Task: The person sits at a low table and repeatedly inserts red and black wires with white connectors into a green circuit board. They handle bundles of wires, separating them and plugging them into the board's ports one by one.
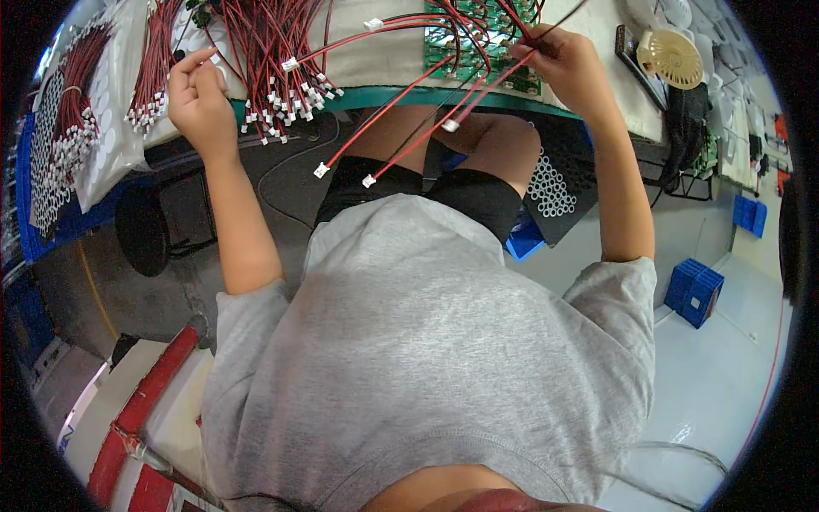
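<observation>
At the upper right, my right hand (570, 70) pinches several thin red and black wires (505, 75) above green circuit boards (483, 38). Some wires with white plug connectors (369, 181) hang over the table's front edge, above my lap. On the left, my left hand (201, 104) is raised with its fingers curled in. Whether anything is inside them is hidden. It hovers between two bundles of red and black wires: one bundle (159, 68) to its left, and a larger one (275, 51) to its right, with many white connectors at the ends.
A further wire bundle (75, 102) lies at the far left on a sheet with white discs (107, 115). The table's green edge (375, 96) runs above my knees. Right of the boards are a cream fan-shaped item (670, 58) and a dark frame (638, 64). A blue crate (694, 292) stands on the floor.
</observation>
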`<move>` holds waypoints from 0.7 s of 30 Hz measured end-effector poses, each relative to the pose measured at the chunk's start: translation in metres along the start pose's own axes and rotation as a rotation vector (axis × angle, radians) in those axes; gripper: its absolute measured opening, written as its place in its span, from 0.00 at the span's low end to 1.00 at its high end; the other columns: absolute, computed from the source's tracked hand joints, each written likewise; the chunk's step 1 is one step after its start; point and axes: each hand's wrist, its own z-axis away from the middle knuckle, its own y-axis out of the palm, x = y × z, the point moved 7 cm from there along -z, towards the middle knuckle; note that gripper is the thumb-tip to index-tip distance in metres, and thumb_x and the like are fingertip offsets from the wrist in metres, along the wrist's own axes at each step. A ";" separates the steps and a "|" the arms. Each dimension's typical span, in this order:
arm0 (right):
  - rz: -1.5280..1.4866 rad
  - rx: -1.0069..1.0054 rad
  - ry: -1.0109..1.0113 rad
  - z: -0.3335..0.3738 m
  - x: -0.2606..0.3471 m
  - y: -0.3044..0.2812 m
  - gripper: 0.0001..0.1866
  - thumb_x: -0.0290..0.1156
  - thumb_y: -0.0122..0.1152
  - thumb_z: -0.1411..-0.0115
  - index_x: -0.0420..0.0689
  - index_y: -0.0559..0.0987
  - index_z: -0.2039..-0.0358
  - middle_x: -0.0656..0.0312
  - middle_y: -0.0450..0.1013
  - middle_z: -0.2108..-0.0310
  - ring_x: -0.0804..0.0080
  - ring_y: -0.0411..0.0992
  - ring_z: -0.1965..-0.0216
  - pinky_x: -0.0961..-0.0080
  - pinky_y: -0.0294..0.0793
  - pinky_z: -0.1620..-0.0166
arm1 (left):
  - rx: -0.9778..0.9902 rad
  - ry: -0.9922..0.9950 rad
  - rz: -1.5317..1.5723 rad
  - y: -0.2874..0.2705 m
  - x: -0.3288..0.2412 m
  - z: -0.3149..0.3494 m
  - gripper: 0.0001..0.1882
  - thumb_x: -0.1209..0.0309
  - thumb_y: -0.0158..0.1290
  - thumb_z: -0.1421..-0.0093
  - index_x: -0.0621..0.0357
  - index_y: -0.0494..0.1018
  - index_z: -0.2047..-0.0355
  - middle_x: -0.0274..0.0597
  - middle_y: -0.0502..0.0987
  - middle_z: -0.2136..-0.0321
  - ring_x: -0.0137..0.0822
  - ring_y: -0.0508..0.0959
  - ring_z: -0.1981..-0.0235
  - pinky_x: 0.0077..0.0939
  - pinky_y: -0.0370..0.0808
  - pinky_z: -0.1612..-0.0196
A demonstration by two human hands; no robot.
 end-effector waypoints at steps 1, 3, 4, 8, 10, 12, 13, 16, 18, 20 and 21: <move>-0.007 -0.001 0.018 0.000 0.001 0.001 0.09 0.29 0.55 0.50 0.36 0.73 0.71 0.63 0.71 0.79 0.84 0.65 0.76 0.85 0.66 0.71 | 0.000 0.000 -0.009 0.000 0.000 0.000 0.06 0.77 0.41 0.48 0.65 0.68 0.71 0.29 0.61 0.87 0.18 0.58 0.86 0.11 0.53 0.83; -0.021 -0.004 0.052 0.000 0.004 0.003 0.10 0.29 0.55 0.50 0.35 0.72 0.70 0.62 0.71 0.78 0.84 0.66 0.75 0.85 0.66 0.70 | -0.001 0.000 -0.009 -0.001 0.002 0.000 0.06 0.77 0.42 0.48 0.65 0.68 0.71 0.29 0.61 0.87 0.18 0.58 0.86 0.11 0.53 0.84; -0.030 -0.006 0.038 0.000 0.004 0.003 0.10 0.28 0.55 0.50 0.35 0.72 0.70 0.62 0.71 0.78 0.83 0.66 0.75 0.84 0.66 0.70 | -0.002 0.001 -0.008 -0.001 0.002 0.000 0.06 0.77 0.42 0.48 0.65 0.68 0.71 0.29 0.61 0.87 0.18 0.58 0.86 0.11 0.53 0.84; -0.085 -0.015 -0.006 0.001 0.003 0.004 0.10 0.27 0.55 0.51 0.35 0.72 0.69 0.62 0.72 0.78 0.83 0.66 0.75 0.85 0.67 0.69 | -0.005 -0.003 -0.007 0.000 0.001 -0.001 0.06 0.77 0.42 0.48 0.65 0.68 0.72 0.29 0.61 0.87 0.18 0.58 0.86 0.11 0.53 0.84; -0.088 -0.020 -0.032 0.001 0.004 0.003 0.09 0.27 0.55 0.51 0.35 0.72 0.69 0.62 0.72 0.78 0.83 0.66 0.75 0.84 0.67 0.70 | -0.011 -0.003 -0.015 0.001 0.000 0.000 0.06 0.78 0.42 0.48 0.65 0.68 0.72 0.29 0.61 0.88 0.19 0.58 0.86 0.11 0.53 0.84; -0.058 -0.027 -0.071 0.000 0.006 0.003 0.09 0.27 0.56 0.51 0.36 0.72 0.70 0.61 0.71 0.78 0.82 0.66 0.76 0.84 0.66 0.71 | -0.009 -0.012 -0.025 0.000 0.000 0.000 0.06 0.78 0.42 0.49 0.65 0.68 0.72 0.29 0.61 0.88 0.19 0.58 0.86 0.11 0.53 0.84; -0.004 -0.015 -0.072 0.000 0.009 0.002 0.09 0.27 0.56 0.51 0.36 0.72 0.70 0.61 0.71 0.79 0.82 0.66 0.76 0.84 0.66 0.71 | -0.009 -0.017 -0.032 0.000 0.001 0.000 0.06 0.78 0.42 0.49 0.65 0.68 0.72 0.30 0.61 0.87 0.19 0.58 0.86 0.11 0.53 0.84; 0.093 -0.008 -0.116 0.000 0.015 0.001 0.08 0.26 0.56 0.52 0.37 0.72 0.71 0.60 0.70 0.79 0.80 0.66 0.78 0.82 0.65 0.73 | -0.008 -0.004 -0.034 0.001 -0.001 0.000 0.06 0.78 0.42 0.49 0.65 0.68 0.72 0.30 0.61 0.87 0.19 0.58 0.86 0.11 0.53 0.83; 0.074 -0.044 -0.203 0.002 0.012 0.001 0.08 0.27 0.57 0.52 0.38 0.72 0.72 0.59 0.69 0.80 0.77 0.66 0.79 0.82 0.65 0.74 | -0.012 -0.002 -0.040 0.001 -0.002 0.000 0.06 0.78 0.42 0.49 0.65 0.68 0.72 0.30 0.61 0.87 0.19 0.58 0.86 0.11 0.52 0.83; 0.110 -0.056 -0.214 0.002 0.014 0.002 0.07 0.29 0.56 0.54 0.40 0.72 0.74 0.56 0.69 0.80 0.64 0.67 0.78 0.75 0.66 0.75 | -0.013 -0.004 -0.051 0.001 -0.003 0.001 0.06 0.78 0.42 0.49 0.65 0.68 0.72 0.30 0.61 0.87 0.19 0.57 0.86 0.11 0.52 0.83; 0.129 -0.065 -0.218 0.002 0.016 0.001 0.07 0.30 0.56 0.54 0.41 0.73 0.75 0.54 0.69 0.80 0.57 0.68 0.78 0.72 0.67 0.75 | -0.010 -0.005 -0.057 0.001 -0.003 0.000 0.06 0.78 0.42 0.49 0.65 0.68 0.72 0.30 0.61 0.87 0.19 0.57 0.86 0.11 0.52 0.83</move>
